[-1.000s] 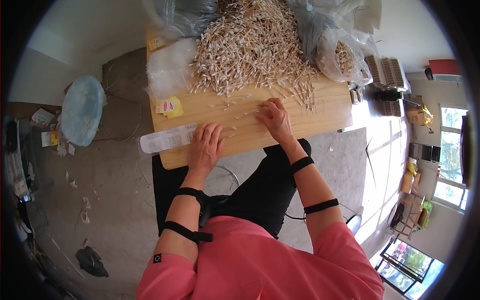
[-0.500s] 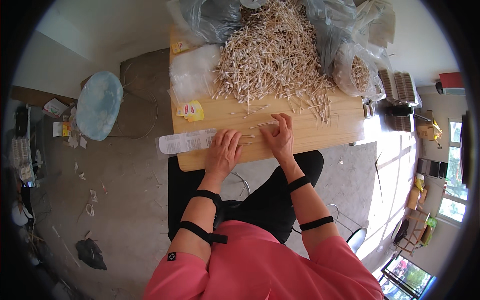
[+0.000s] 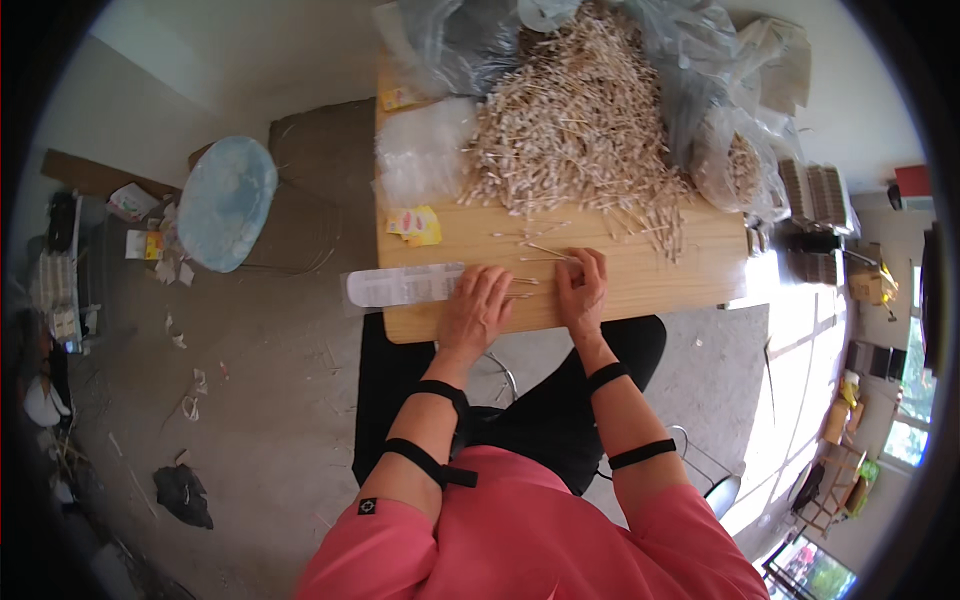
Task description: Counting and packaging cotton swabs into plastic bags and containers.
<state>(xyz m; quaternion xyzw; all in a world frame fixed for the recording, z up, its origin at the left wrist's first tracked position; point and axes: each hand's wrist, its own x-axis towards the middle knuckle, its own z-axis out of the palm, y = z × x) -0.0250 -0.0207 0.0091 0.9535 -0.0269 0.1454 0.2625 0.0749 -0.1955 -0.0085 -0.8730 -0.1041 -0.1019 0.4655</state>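
One person sat at a wooden table (image 3: 640, 290), both forearms coming up from the lower edge, each wearing two black straps. The left hand (image 3: 478, 308) lay palm-down with fingers spread, its fingertips resting on the end of a single long clear plastic sleeve (image 3: 400, 285) that jutted over the table's left edge; it pressed rather than gripped. The right hand (image 3: 584, 288) sat just beside it with the fingers curled toward the table, touching a few loose cotton swabs (image 3: 545, 252) — whether it pinched any of them could not be told, since the fingers hid their own undersides. Perhaps five or six swabs lay scattered singly between the hands and the far side of the table.

Behind them rose one large heap of swabs (image 3: 580, 120), far too many to count, spilling out of grey plastic bags (image 3: 470, 45). One further clear bag of swabs (image 3: 740, 170) stood at the heap's right. One stack of clear plastic sleeves (image 3: 420, 160) lay at the heap's left, and near it one small yellow packet (image 3: 420, 225) on the wood.

On the concrete floor to the left stood one round pale-blue stool (image 3: 225, 200), with scraps of litter strewn about — too small to count.
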